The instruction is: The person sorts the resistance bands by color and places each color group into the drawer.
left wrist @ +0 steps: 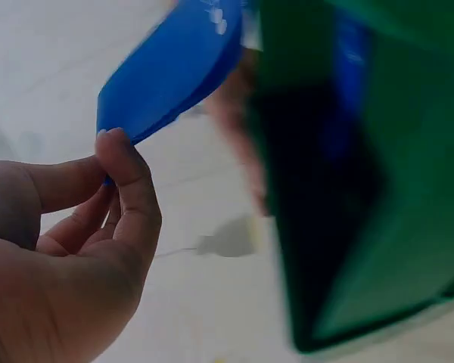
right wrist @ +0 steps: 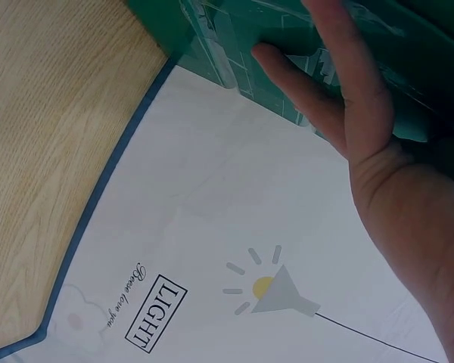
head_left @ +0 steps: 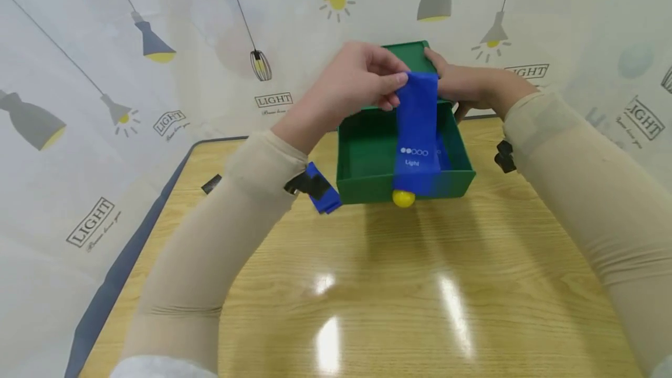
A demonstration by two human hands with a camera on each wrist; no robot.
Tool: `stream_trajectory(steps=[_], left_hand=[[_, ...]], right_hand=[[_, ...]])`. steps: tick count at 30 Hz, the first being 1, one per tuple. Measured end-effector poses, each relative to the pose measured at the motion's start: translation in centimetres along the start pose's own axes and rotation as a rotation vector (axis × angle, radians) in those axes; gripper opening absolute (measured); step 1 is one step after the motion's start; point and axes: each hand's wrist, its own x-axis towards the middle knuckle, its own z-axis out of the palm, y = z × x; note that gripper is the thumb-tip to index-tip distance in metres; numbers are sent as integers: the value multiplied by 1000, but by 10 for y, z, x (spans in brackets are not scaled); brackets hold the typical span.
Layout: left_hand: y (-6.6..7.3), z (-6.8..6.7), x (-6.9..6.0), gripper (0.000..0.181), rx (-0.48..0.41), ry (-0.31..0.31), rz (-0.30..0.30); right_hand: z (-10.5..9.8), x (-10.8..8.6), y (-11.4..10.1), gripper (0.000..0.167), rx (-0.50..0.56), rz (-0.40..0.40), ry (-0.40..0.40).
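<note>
Head view: my left hand (head_left: pixel 362 77) has the blue band (head_left: pixel 417 115) pinched at its top left corner, thumb against fingertips, rest of it dangling. Band hangs in front of the green box (head_left: pixel 362 188), bottom end down by the box's front edge, right above the yellow knob (head_left: pixel 403 199) — can't tell if it touches that wall. Box sits near the worktop's (head_left: pixel 367 284) far edge. My right hand (head_left: pixel 464 85) is at the right edge of the raised lid (head_left: pixel 409 54); right wrist view has two digits stretched out along the green, other fingers hidden, no grip that I can see.

Handling: I'd call the band very light, thin, floppy, probably rubbery with a smooth, maybe slick face. Not fragile, but prone to folding on itself. A one-corner pinch lets it swing — mid top edge is better, or both ends. Box looks stiff and light, could slide or tip if the lid gets pushed; steady it by a side wall. Another blue strip (head_left: pixel 325 194) lies just by the box's front left corner, plus a blue piece (head_left: pixel 444 156) inside near its right wall.
</note>
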Motion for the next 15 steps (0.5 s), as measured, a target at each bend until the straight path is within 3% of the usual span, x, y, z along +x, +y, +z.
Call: stream_trajectory(steps=[1,5,8,15], left_hand=[[-8,2,6,23,23,-15,-39],[-35,8,20,25,85,-57,-135],[-44,9,22,24,130,-46,-149],[-49,11,24,24,212,-36,-146]], right_hand=[[0,0,-1,111,17,21,0],[2,1,-1,120,35,56,15],[3,2,-1,126,31,60,22],[1,1,-1,124,25,59,28]])
